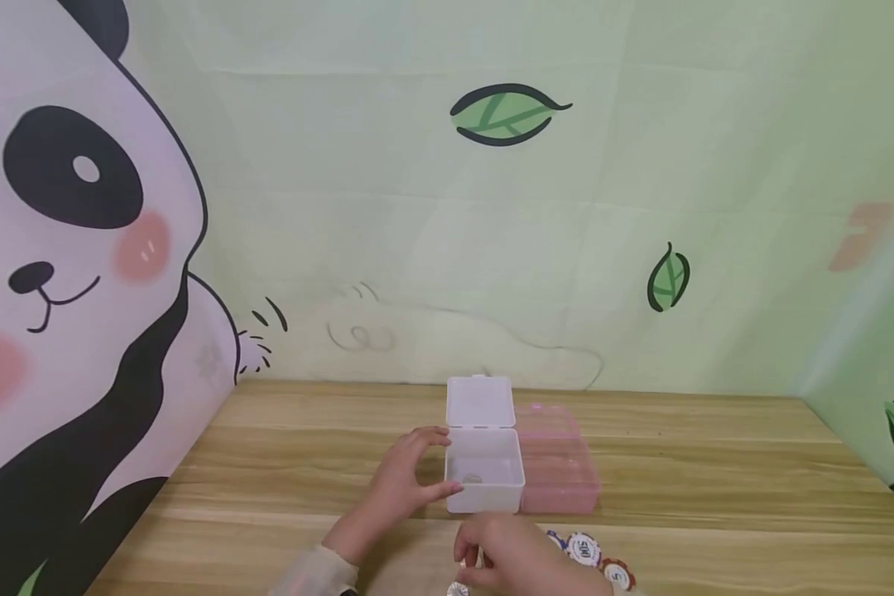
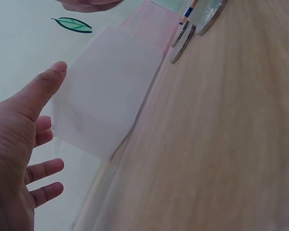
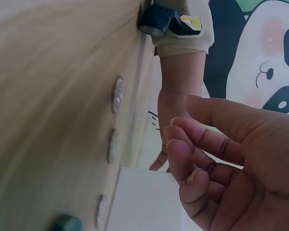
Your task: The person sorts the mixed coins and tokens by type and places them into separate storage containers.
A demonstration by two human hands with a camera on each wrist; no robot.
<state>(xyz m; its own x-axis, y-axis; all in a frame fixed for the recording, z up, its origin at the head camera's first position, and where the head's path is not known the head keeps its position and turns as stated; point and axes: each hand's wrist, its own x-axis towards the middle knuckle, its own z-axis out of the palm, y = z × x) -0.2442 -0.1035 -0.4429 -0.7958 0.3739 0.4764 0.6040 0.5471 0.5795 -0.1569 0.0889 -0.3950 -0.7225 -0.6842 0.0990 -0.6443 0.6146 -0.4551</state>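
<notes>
A white box [image 1: 484, 499] stands with its lid [image 1: 480, 401] raised behind it. A small round disc that looks like a coin [image 1: 473, 478] lies inside. My left hand [image 1: 410, 476] spreads round the box's left side, thumb near the front rim and forefinger at the rear; in the left wrist view its fingers [image 2: 45, 169] are extended. My right hand [image 1: 517, 553] hovers in front of the box, above a silver coin [image 1: 458, 588]. Its fingers [image 3: 180, 159] bend loosely, the thumb is apart, and nothing shows between them. Several silver coins, one a coin [image 3: 117, 94], lie below.
A translucent pink box [image 1: 559, 459] sits against the white box's right side. Poker chips, among them a white-faced 500 chip [image 1: 584, 548] and a red-edged chip [image 1: 617, 574], lie right of my right hand. A printed panda-and-leaf backdrop [image 1: 387, 207] rises behind the wooden table [image 1: 700, 463].
</notes>
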